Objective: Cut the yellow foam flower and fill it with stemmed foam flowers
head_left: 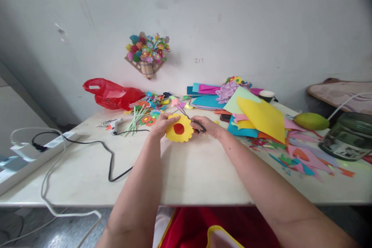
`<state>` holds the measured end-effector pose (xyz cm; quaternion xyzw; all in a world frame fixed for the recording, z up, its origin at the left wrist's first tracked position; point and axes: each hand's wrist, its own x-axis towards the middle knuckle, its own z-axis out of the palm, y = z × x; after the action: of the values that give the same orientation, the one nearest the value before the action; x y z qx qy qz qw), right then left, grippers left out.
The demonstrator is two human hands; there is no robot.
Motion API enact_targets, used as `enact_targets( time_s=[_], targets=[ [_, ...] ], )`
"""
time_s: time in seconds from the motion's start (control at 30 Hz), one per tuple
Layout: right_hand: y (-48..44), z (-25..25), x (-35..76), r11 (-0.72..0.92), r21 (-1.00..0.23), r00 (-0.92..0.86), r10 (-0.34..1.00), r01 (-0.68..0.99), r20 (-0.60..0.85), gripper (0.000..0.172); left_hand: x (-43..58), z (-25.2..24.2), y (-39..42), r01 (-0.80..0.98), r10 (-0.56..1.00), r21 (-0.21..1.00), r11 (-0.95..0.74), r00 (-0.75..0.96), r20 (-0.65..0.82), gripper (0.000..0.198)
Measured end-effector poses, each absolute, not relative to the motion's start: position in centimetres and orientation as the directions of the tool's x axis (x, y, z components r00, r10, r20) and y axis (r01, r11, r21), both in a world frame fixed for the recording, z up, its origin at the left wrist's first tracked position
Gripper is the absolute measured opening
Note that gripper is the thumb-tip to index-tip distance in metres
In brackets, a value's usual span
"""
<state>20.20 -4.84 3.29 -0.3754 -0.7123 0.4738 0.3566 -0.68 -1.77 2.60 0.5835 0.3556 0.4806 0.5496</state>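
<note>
My left hand (160,125) is closed on the left edge of a yellow flower cutout (183,136). The cutout has a scalloped rim and a red round centre, and is held up over the table. In my right hand (205,126) is a pair of scissors (200,125), my fingers wrapped round the dark handles. Its blades point up and left, at the upper right edge of the flower. Whether the blades touch the flower I cannot tell. Behind my left hand lie pale green sticks (136,119) and small flower cutouts (148,121).
A glue gun (116,125) and its black cord lie at left, near a white power strip (55,142). Behind is a red plastic bag (114,95). On the right are coloured sheets (263,118), scraps, a green mango-like fruit (311,121) and a glass jar (348,135).
</note>
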Motion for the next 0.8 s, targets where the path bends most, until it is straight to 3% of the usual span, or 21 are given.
enact_targets(
  time_s=[0.27,0.8],
  targets=[
    [-5.03,3.43,19.99,0.284,-0.935,-0.497,0.855,0.211,0.148,0.021,-0.61,2.25,-1.55,-0.143,0.953,0.981,-0.134,0.252,0.167,0.035],
    [-4.67,3.07,19.65,0.280,-0.938,-0.457,0.874,0.203,0.162,0.029,0.08,2.24,-1.60,-0.151,0.960,0.966,-0.212,0.151,0.234,0.033]
  ],
)
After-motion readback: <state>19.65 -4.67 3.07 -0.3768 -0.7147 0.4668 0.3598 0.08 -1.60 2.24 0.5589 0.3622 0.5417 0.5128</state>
